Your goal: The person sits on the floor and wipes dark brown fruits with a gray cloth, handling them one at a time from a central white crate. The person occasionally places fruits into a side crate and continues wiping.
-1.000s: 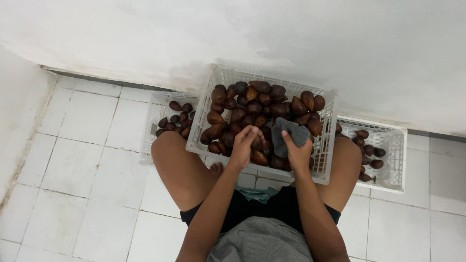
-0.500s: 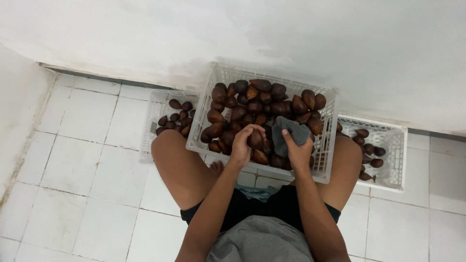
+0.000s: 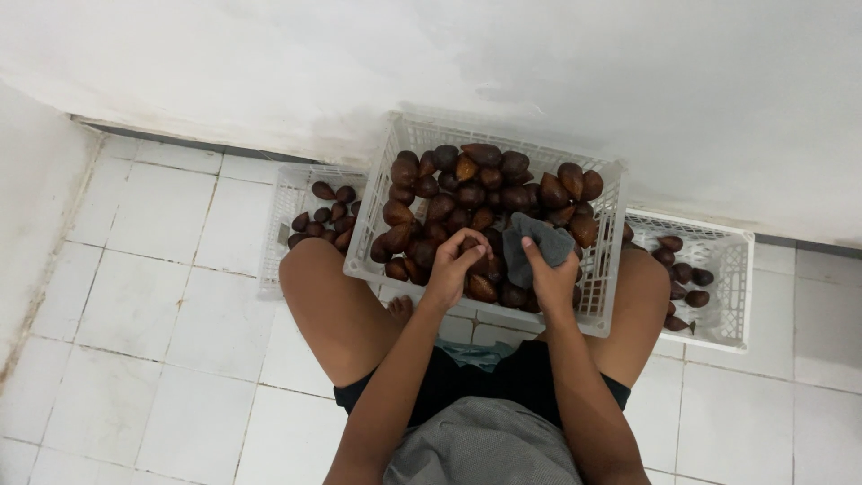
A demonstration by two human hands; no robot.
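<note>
Brown scaly fruit (image 3: 473,244) sits gripped in my left hand (image 3: 453,267) over the white crate (image 3: 377,198), while my right hand (image 3: 549,274) clutches a grey cloth (image 3: 537,242).

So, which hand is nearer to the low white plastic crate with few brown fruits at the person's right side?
Right. The right hand, holding a grey cloth, is nearer that low crate; the left hand is farther.

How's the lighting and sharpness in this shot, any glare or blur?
Head view: soft, even light, no glare on the white wall; faint shadow under the middle crate; the brown fruit reads fairly sharp; the left hand and the right hand with its grey cloth show little blur.
</note>
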